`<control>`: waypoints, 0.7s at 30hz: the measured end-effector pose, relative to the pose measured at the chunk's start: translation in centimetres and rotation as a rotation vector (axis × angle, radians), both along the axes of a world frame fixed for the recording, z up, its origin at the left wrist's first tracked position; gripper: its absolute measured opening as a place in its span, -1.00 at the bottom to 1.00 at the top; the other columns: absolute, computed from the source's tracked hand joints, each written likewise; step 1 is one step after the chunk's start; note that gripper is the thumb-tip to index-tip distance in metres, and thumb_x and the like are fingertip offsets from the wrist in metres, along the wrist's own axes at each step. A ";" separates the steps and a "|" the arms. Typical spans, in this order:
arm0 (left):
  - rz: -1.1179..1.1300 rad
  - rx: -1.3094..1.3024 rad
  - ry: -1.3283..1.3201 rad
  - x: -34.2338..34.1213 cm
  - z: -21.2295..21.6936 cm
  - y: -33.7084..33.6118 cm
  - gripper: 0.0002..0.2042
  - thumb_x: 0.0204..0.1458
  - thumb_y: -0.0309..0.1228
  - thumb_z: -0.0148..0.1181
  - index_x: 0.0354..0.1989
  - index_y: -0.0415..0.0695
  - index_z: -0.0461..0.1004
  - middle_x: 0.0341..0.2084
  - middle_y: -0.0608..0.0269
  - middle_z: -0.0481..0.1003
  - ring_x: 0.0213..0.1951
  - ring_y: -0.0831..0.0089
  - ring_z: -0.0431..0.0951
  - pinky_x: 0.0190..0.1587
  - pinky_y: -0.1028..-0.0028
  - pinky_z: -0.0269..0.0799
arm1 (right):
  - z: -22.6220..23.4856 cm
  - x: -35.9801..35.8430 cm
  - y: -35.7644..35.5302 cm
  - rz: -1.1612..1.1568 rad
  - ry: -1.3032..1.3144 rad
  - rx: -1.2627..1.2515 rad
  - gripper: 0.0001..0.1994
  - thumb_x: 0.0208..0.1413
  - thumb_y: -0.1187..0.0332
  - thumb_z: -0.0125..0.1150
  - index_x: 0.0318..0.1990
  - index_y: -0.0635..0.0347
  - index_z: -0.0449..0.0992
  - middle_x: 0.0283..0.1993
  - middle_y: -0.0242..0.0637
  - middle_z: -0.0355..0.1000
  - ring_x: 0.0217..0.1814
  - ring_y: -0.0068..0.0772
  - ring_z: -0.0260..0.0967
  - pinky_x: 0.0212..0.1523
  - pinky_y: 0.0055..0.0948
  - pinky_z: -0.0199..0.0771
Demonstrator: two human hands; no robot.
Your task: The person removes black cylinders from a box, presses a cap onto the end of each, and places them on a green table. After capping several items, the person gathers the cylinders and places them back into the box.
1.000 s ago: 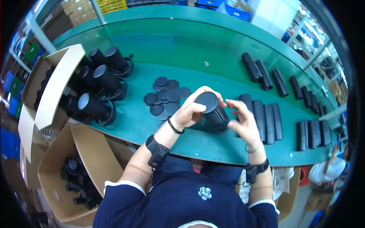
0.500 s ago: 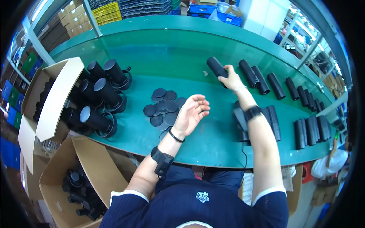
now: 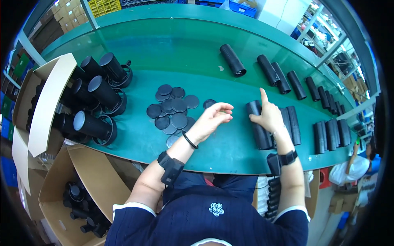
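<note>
One black cylinder (image 3: pixel 232 60) now lies by itself on the far strip of the green workbench (image 3: pixel 225 153). Half a second ago the right hand (image 3: pixel 269 117) was gripping it; that hand has let go and come back to the near cylinders (image 3: pixel 259 130), which suggests that handling of the lone piece is over. The right index finger points forward with the thumb spread wide of it, over the leftmost near cylinder; whether they touch cannot be told. The left hand (image 3: pixel 211 119) looks empty, its thumb and bent fingers apart, just beside a loose disc (image 3: pixel 209 103).

Counting: one loose black disc, and roughly a dozen more in an overlapping disc pile (image 3: pixel 179 105) to its left. At least three near cylinders show, partly hidden by the right hand. In the far row (image 3: pixel 296 85), four cylinders are clear right of the lone one, then a tight cluster too crowded to count. About six lie packed in a right-hand group (image 3: pixel 329 137). On the left, three upright cylinders (image 3: pixel 99 89) have ring-shaped pieces (image 3: pixel 119 110) at their bases, with more behind. Two cardboard boxes stand there: an upper box (image 3: pixel 51 102) and a lower box (image 3: pixel 92 164) holding uncountable black parts (image 3: pixel 75 192)
</note>
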State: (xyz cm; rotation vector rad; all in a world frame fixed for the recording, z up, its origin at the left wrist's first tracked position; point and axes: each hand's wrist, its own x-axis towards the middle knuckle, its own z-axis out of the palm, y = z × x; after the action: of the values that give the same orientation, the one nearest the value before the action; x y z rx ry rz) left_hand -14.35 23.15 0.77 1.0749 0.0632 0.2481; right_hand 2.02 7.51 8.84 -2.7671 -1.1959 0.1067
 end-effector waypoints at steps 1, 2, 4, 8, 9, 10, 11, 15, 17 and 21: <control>0.013 0.079 0.104 0.3 0.2 -0.8 -0.55 0.15 -0.41 0.12 0.19 -0.22 0.21 -0.03 0.20 0.35 -0.02 0.49 0.41 0.06 0.48 0.35 | 0.9 -1.7 -0.7 0.061 0.153 0.192 -0.02 -0.27 0.29 0.37 0.37 0.17 -0.06 -0.32 0.03 0.48 -0.29 -0.03 0.50 -0.23 -0.24 0.48; 0.068 0.149 0.133 0.2 0.6 -2.0 -0.48 0.12 -0.39 0.17 0.23 -0.22 0.16 0.03 0.18 0.33 0.04 0.47 0.38 0.10 0.47 0.32 | 1.3 -3.3 -1.2 0.104 0.349 0.371 -0.08 -0.28 0.41 0.38 0.34 0.13 0.03 -0.20 -0.09 0.45 -0.24 -0.22 0.48 -0.21 -0.35 0.46; 0.114 0.281 -0.085 -0.3 2.1 -3.2 -0.41 0.09 -0.38 0.22 0.26 -0.22 0.12 0.08 0.15 0.30 0.10 0.45 0.34 0.13 0.46 0.30 | 0.7 -5.1 -1.9 0.390 0.386 0.589 -0.19 -0.26 0.50 0.37 0.27 0.13 0.18 -0.04 -0.19 0.38 -0.07 -0.34 0.40 -0.12 -0.42 0.43; 0.063 0.342 -0.151 -2.3 4.5 -3.8 -0.27 -0.14 -0.50 0.42 0.26 -0.16 0.17 0.13 0.25 0.28 0.15 0.45 0.31 0.19 0.40 0.27 | -0.2 -7.0 -3.5 0.311 1.156 1.141 -0.47 -0.02 0.40 0.24 0.16 0.29 0.33 0.09 -0.21 0.34 0.13 -0.34 0.28 0.18 -0.33 0.24; 0.056 0.410 -0.146 -2.6 5.4 -4.1 -0.22 -0.23 -0.54 0.46 0.24 -0.14 0.20 0.14 0.29 0.28 0.16 0.45 0.31 0.21 0.38 0.26 | -0.5 -7.1 -4.0 0.268 1.292 1.228 -0.53 0.07 0.36 0.13 0.15 0.35 0.34 0.10 -0.21 0.34 0.16 -0.37 0.25 0.19 -0.35 0.21; 0.060 0.432 -0.177 -2.7 5.7 -4.6 -0.23 -0.22 -0.53 0.46 0.24 -0.15 0.21 0.14 0.24 0.28 0.16 0.43 0.32 0.21 0.39 0.26 | -0.6 -7.5 -4.3 0.237 1.273 1.195 -0.55 0.10 0.33 0.13 0.13 0.35 0.37 0.10 -0.22 0.30 0.18 -0.41 0.22 0.21 -0.39 0.18; 0.023 0.411 -0.154 -2.8 5.6 -4.9 -0.24 -0.22 -0.55 0.45 0.24 -0.16 0.21 0.14 0.22 0.27 0.17 0.41 0.31 0.23 0.38 0.24 | -0.7 -7.8 -4.6 0.258 1.218 1.204 -0.55 0.08 0.33 0.14 0.12 0.36 0.38 0.11 -0.23 0.27 0.18 -0.42 0.20 0.21 -0.41 0.16; -0.093 0.506 -0.270 -2.5 5.1 -6.7 -0.28 -0.06 -0.43 0.35 0.27 -0.19 0.09 0.19 0.15 0.15 0.27 0.35 0.13 0.30 0.35 0.04 | -0.9 -8.5 -6.2 0.255 1.203 1.290 -0.56 0.01 0.31 0.17 0.05 0.36 0.43 0.07 -0.27 0.19 0.17 -0.41 0.16 0.22 -0.43 0.12; -0.082 0.429 -0.278 -2.4 4.9 -8.4 -0.29 0.01 -0.35 0.28 0.29 -0.18 0.01 0.15 0.14 0.15 0.23 0.37 0.14 0.26 0.37 0.06 | -1.0 -8.9 -6.8 0.254 1.177 1.332 -0.56 -0.05 0.27 0.20 -0.01 0.32 0.45 0.02 -0.28 0.20 0.14 -0.40 0.17 0.21 -0.43 0.14; -0.080 0.211 -0.198 -2.0 4.9 -10.2 -0.36 0.01 -0.39 0.23 0.23 -0.19 0.05 0.08 0.17 0.20 0.15 0.44 0.21 0.19 0.42 0.14 | -1.6 -9.6 -7.3 0.195 1.165 1.423 -0.59 -0.10 0.33 0.26 -0.04 0.28 0.45 0.04 -0.28 0.18 0.13 -0.42 0.18 0.17 -0.42 0.18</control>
State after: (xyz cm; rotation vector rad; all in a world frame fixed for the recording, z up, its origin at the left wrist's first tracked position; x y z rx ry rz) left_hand -16.31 12.93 5.69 1.2539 -0.1871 0.2922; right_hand -7.58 0.24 7.28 -0.9919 -0.6567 0.5242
